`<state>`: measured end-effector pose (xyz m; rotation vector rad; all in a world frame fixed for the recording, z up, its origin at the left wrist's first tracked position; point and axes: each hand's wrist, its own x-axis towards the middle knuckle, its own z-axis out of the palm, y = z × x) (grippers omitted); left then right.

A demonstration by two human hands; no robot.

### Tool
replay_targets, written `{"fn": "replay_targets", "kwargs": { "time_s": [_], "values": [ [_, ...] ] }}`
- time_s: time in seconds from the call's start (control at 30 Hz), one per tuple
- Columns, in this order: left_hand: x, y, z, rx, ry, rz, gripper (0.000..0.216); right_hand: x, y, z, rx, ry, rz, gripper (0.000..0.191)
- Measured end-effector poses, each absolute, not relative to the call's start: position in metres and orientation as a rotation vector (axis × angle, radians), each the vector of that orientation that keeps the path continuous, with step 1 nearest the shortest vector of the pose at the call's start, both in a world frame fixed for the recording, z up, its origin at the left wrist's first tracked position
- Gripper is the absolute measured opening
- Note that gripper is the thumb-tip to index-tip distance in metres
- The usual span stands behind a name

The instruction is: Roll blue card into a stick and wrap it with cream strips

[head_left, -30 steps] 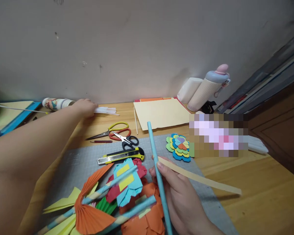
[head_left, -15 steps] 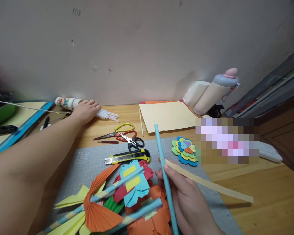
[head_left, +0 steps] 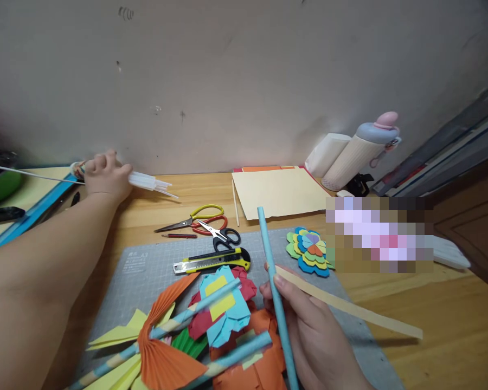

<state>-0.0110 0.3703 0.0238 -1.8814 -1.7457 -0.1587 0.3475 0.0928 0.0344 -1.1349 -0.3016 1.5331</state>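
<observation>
At the back left, my left hand point(head_left: 108, 176) is closed over what looks like a stack of printed paper cups point(head_left: 77, 169) lying on its side, mostly hidden by the fingers. White, straw-like sticks point(head_left: 150, 183) poke out to the right of it. A light blue rolled paper tube point(head_left: 267, 244) stands tilted in my right hand point(head_left: 309, 317), gripped between thumb and fingers. The same hand pinches a cream paper strip point(head_left: 350, 306), whose free end extends right. Beside it lie paper flowers, one with a cyan layer point(head_left: 230, 319) and one orange point(head_left: 252, 374), on striped tubes.
A grey cutting mat point(head_left: 146, 287) bears a yellow-black utility knife point(head_left: 211, 261). Scissors point(head_left: 219, 230), a pencil point(head_left: 181, 236) and cream paper point(head_left: 278, 192) lie behind. A layered paper flower point(head_left: 311, 249) is at right, a tilted bottle point(head_left: 358, 157) against the wall.
My left hand has moved left, and the cups and white sticks have shifted left with it. My right hand keeps the blue tube and cream strip nearly still.
</observation>
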Motion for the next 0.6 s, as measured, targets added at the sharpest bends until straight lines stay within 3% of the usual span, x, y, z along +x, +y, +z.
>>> {"fn": "replay_targets", "kwargs": {
  "time_s": [0.3, 0.6],
  "values": [
    [-0.025, 0.381, 0.038, -1.777, -1.911, -0.215, 0.041, 0.347, 0.090, 0.033, -1.128, -0.294, 1.523, 0.023],
    [-0.008, 0.374, 0.081, -1.691, -2.114, -0.331, 0.051, 0.347, 0.092, 0.034, -1.121, -0.244, 1.551, 0.026]
  ]
}}
